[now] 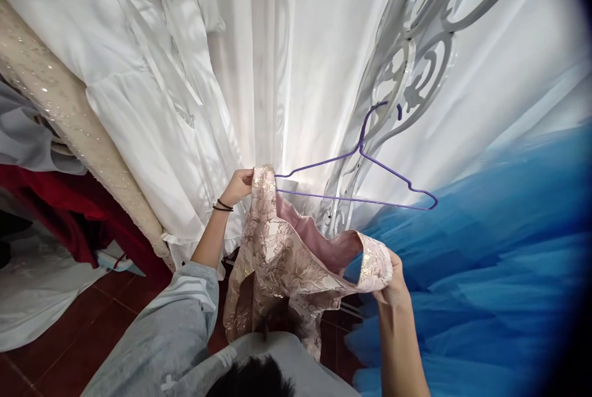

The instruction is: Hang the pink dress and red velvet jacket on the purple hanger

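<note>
While the pink brocade garment (287,261) hangs in mid-air between both hands, the left hand (238,186) pinches its upper left shoulder, fingers closed on the fabric just where the left tip of the purple wire hanger (356,184) enters the neckline. The right hand (393,283) grips the opposite shoulder, lower and to the right, fingers curled shut around a folded edge of the cloth. The hanger's right arm stands free of the garment, extending toward the blue tulle (485,261); its hook points upward in front of a white ornamental scroll panel (407,64). The garment's plain pink lining shows inside the open neckline, and its lower part drapes down toward the reddish tiled floor (78,335). A black band (224,206) circles the left wrist, and a grey sleeve (180,317) covers the left upper arm. White sheer curtains (277,58) fill the background. At the left edge of the view lie a beige sequined fabric (69,113), a dark red cloth (69,206) and white fabric (37,286) on the floor.
</note>
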The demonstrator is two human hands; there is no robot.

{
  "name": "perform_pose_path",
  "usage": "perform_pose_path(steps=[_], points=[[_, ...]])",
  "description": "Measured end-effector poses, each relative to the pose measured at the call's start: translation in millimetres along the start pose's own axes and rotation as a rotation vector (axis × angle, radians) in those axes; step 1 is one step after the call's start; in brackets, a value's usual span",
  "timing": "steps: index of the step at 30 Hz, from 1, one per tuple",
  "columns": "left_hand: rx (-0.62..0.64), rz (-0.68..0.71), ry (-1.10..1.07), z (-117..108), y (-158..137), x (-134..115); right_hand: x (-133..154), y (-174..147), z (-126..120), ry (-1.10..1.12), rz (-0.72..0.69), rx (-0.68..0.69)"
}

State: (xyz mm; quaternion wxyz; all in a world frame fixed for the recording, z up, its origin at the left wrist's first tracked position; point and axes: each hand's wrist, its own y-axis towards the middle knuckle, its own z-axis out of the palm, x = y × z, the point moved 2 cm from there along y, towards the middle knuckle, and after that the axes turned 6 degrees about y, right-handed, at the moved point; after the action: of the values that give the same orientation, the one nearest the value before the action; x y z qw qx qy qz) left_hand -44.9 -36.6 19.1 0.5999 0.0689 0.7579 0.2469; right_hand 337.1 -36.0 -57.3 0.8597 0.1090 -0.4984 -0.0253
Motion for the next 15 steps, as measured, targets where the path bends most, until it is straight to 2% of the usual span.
perform_pose_path(steps=[4,7,11,15], points=[[0.056,0.011,0.032,31,9,-23,1,1,-13,0.014,0.007,-0.092],[0.066,-0.005,0.094,46,9,-32,0,-1,-27,-0.009,-0.066,-0.182],[0.009,0.006,0.246,46,4,-31,3,-3,-51,-0.048,-0.155,-0.229],[-0.04,-0.001,0.294,42,-2,-27,7,5,-79,-0.026,-0.194,-0.36]])
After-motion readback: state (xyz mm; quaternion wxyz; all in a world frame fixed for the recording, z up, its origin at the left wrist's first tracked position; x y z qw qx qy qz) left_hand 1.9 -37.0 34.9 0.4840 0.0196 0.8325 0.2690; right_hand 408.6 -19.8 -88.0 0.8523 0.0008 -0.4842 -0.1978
